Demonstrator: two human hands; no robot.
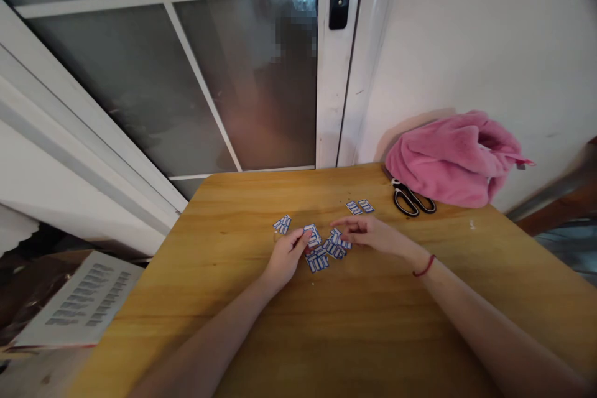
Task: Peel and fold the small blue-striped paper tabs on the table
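Observation:
My left hand (285, 255) pinches a small card (312, 235) with blue-edged white strips, thumb on top. Below and to the right of it lies a loose pile of similar cards (318, 261) on the wooden table. My right hand (361, 231) hovers at the pile's right side with its fingers apart, close to the cards (336, 244) there; whether a fingertip touches one I cannot tell. Two more cards (359, 206) lie side by side beyond the right hand. A few others (282, 224) overlap just beyond the left hand.
Black-handled scissors (414, 200) lie at the table's far right, partly under a pink plush cloth (454, 158) against the wall. A glass-paned door (252, 74) stands behind the wooden table (224, 211). A cardboard box (79, 298) sits lower left.

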